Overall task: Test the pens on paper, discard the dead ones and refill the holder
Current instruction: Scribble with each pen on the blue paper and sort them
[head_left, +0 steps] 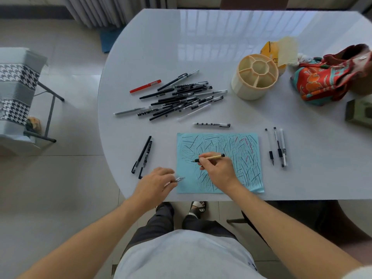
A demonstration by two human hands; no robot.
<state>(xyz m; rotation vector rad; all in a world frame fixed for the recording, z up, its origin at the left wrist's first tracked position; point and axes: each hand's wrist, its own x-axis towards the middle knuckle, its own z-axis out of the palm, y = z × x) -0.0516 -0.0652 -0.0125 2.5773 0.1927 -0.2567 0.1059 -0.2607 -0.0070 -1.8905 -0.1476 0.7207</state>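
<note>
My right hand (218,170) grips a tan pen (213,157) with its tip down on the light blue paper (247,170), which is covered in scribbled strokes. My left hand (156,184) rests at the paper's left edge, closed on a clear pen cap (179,179). A big pile of mostly black pens (181,97), with one red pen (145,86), lies beyond the paper. The cream holder (254,77) with its divided compartments stands empty at the right. Two black pens (143,156) lie left of the paper, three pens (278,148) right of it, and a single pen (211,124) above it.
A colourful cloth bag (330,77) and a yellow packet (270,51) sit behind the holder. A dark box (360,113) is at the right edge. The white table's (161,37) curved edge runs along the left. A chair with houndstooth fabric (18,93) stands on the floor.
</note>
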